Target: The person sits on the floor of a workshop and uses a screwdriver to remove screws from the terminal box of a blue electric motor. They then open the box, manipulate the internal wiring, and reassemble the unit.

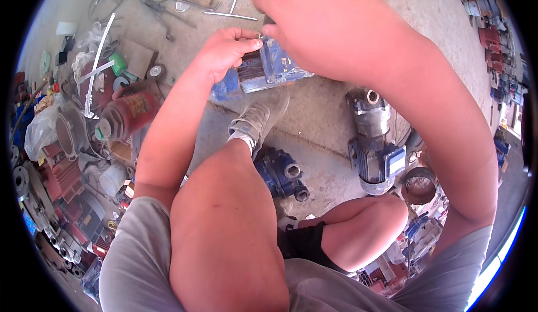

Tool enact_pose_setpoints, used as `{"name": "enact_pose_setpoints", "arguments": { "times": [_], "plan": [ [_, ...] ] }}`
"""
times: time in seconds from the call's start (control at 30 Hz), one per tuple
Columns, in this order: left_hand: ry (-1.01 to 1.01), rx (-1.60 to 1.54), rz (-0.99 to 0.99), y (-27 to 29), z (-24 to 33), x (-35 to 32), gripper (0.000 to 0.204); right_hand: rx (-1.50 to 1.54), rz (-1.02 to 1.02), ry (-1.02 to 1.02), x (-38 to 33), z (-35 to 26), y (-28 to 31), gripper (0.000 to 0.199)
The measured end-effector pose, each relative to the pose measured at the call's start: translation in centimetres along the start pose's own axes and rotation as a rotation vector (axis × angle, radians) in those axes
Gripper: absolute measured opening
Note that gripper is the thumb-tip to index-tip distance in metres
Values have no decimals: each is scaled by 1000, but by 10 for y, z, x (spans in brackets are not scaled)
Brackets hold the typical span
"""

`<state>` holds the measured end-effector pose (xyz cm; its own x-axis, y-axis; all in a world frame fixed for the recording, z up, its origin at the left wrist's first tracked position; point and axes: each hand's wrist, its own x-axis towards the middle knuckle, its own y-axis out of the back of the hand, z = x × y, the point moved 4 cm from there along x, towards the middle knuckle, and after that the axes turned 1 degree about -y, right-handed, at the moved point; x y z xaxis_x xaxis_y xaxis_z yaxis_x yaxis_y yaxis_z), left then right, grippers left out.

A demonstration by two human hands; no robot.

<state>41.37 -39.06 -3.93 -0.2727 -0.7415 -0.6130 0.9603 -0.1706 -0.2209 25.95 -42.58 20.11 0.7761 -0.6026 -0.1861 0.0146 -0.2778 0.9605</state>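
The head view shows both bare hands at a blue motor (227, 85) that lies on the concrete floor (322, 107), just beyond the person's shoe (259, 119). The motor's raised blue box (277, 60) sits directly below the fingers. The left hand (223, 53) has thumb and forefinger pinched together at the box's upper left corner, seemingly on a small shiny piece (260, 36) too small to identify. The right hand (297, 23) is bent over the far side of the box; its palm and most of its fingers are hidden, so I cannot tell whether it grasps anything.

To do this fine work well, the left pinch should stay light and square to the corner, so that the little piece neither tilts nor slips to the floor. The right hand would best press straight, without pushing the box sideways, and its wrist could sit lower to leave the corner in clear sight. The shoe near the motor could serve as a stop if the body starts to roll. A T-shaped metal rod (231, 15) lies near the hands on the far side, and a second motor (372, 158) stands well apart on the right.
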Motion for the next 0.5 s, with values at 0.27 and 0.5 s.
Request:
{"name": "enact_pose_setpoints", "arguments": {
  "times": [0.27,0.5],
  "plan": [
    [12,71,42,2,6,-5,44,-34,-150,-181,7,-7,11,27],
    [-227,-72,157,19,4,-35,36,48,-27,-115,-5,-1,1,28]
  ]
}}
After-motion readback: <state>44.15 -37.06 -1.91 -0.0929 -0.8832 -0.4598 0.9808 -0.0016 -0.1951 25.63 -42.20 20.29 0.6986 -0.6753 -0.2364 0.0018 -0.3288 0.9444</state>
